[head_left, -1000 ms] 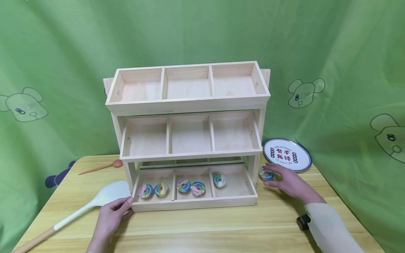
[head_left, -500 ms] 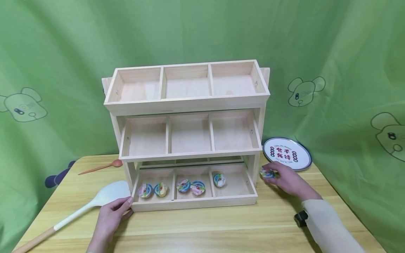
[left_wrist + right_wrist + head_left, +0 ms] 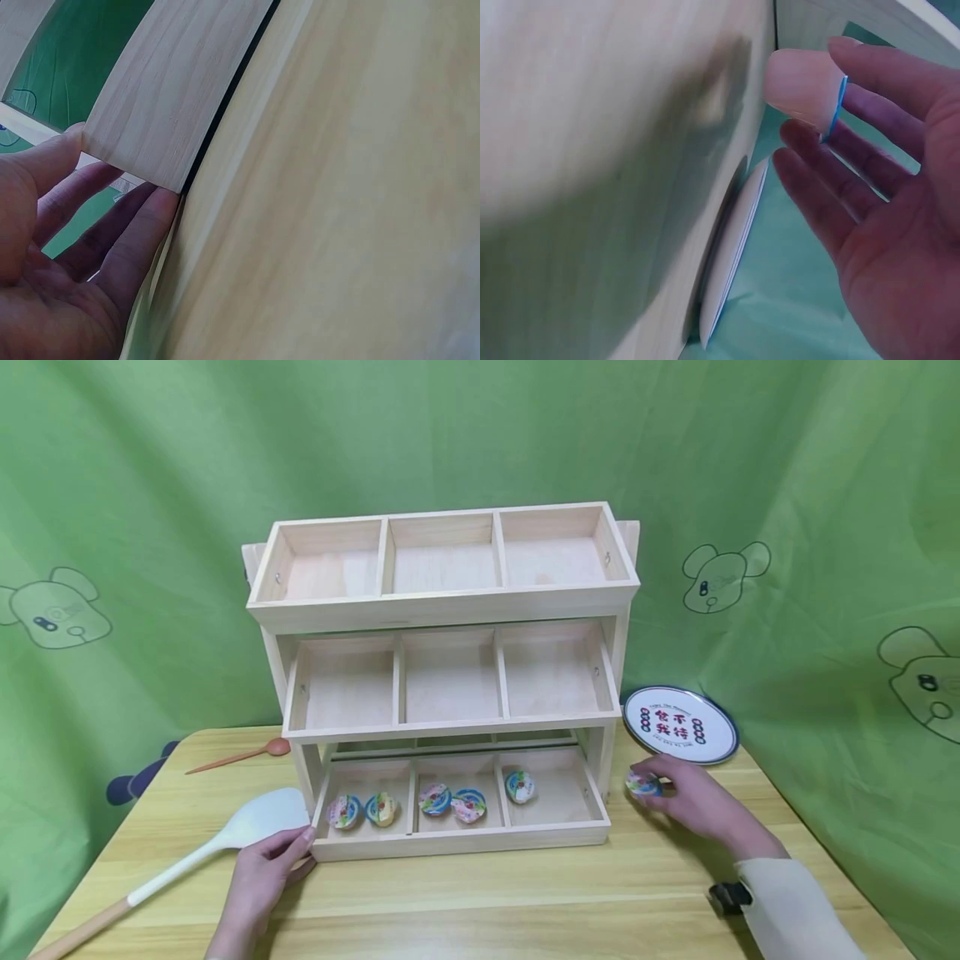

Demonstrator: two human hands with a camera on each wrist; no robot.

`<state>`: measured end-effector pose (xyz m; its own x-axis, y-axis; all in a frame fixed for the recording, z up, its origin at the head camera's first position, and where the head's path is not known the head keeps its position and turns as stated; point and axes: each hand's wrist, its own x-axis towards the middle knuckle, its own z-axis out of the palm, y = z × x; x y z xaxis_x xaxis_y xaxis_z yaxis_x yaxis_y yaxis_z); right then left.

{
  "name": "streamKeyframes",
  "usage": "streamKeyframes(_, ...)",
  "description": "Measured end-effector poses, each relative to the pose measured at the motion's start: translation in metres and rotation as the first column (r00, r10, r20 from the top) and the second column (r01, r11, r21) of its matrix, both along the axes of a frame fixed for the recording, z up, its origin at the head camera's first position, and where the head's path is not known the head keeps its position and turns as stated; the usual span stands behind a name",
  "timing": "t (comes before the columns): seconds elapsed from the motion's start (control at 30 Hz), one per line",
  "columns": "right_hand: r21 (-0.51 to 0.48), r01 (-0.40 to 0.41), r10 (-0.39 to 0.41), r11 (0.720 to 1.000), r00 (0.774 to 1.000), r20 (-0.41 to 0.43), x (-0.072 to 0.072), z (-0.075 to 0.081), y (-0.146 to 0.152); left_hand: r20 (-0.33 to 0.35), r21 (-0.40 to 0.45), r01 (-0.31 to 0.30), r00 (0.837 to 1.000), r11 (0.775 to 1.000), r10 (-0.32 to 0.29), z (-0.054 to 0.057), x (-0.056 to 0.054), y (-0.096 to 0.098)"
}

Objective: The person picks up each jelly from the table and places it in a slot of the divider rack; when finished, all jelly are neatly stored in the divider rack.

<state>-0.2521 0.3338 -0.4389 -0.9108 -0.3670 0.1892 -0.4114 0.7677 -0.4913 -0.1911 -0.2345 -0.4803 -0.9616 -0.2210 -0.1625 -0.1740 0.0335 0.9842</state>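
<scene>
My left hand holds the front left corner of the bottom tray of a three-tier wooden shelf. In the left wrist view its thumb lies at the top edge of the tray's front board, with fingers against the end. To the right of the shelf, my right hand pinches a small jelly cup between thumb and fingers. The right wrist view shows the cup's pale, rounded body and blue rim. Several more jelly cups lie in the bottom tray: two left, two middle, one right.
A white oval plate with red lettering lies behind my right hand. On the left are a white spatula with a wooden handle and a reddish-brown spoon. Green cloth hangs behind the wooden table.
My right hand has closed its fingers on the jelly cup beside the shelf and moved it slightly right. The left hand stays at the tray's corner.
</scene>
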Motion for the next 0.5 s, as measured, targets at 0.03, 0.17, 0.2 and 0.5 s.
streamKeyframes(0.03,0.007,0.0,0.0,1.0,1.0,-0.001,0.002,0.0,0.0,-0.001,-0.002,0.004,1.0,1.0,-0.004,0.0,0.0,0.0)
streamKeyframes(0.17,0.032,0.019,-0.019,0.999,1.0,0.012,0.012,0.003,-0.001,0.004,-0.008,0.016,1.0,1.0,-0.016,0.001,0.0,-0.001)
streamKeyframes(0.2,0.038,0.025,-0.025,0.999,1.0,0.015,0.014,0.004,-0.001,0.004,-0.009,0.02,1.0,1.0,-0.02,0.001,0.0,-0.001)
streamKeyframes(0.5,0.062,0.06,-0.063,0.996,0.997,0.046,0.034,0.01,-0.004,-0.002,-0.013,0.022,1.0,1.0,-0.022,0.0,0.0,-0.002)
